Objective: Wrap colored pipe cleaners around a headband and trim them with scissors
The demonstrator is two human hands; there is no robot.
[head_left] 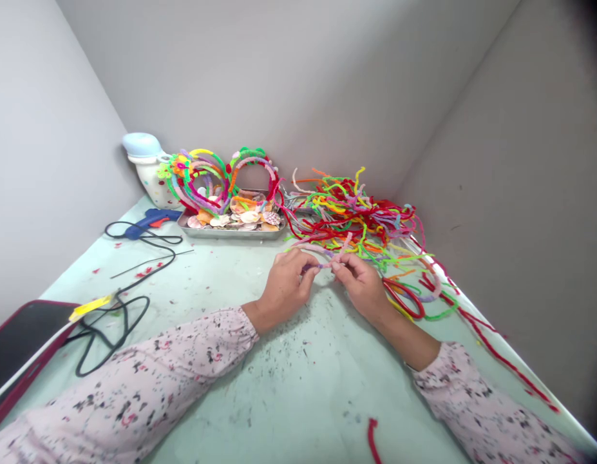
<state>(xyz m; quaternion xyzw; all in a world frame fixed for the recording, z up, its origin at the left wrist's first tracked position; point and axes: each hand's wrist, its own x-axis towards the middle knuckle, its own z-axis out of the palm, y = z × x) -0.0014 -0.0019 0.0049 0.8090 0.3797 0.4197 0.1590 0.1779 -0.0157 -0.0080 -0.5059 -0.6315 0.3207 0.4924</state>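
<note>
My left hand (287, 283) and my right hand (363, 283) are close together above the middle of the table. Fingers of both hands pinch a fuzzy pink and purple pipe cleaner (324, 265) between them. One pink end (346, 243) sticks up above my right fingertips. Behind my left fingers a pale pink stretch (310, 247) curves away; whether it is the same piece I cannot tell. Just beyond my right hand lies a tangled heap of many-coloured pipe cleaners (346, 209).
A metal tray (230, 233) holds seashells (250, 217) and fuzzy headbands (206, 174). Left of it are a blue glue gun (151, 220) with a black cord (170, 258), a white bottle (153, 177) and a dark tablet-like device (25, 341). A red pipe cleaner (373, 439) lies in front.
</note>
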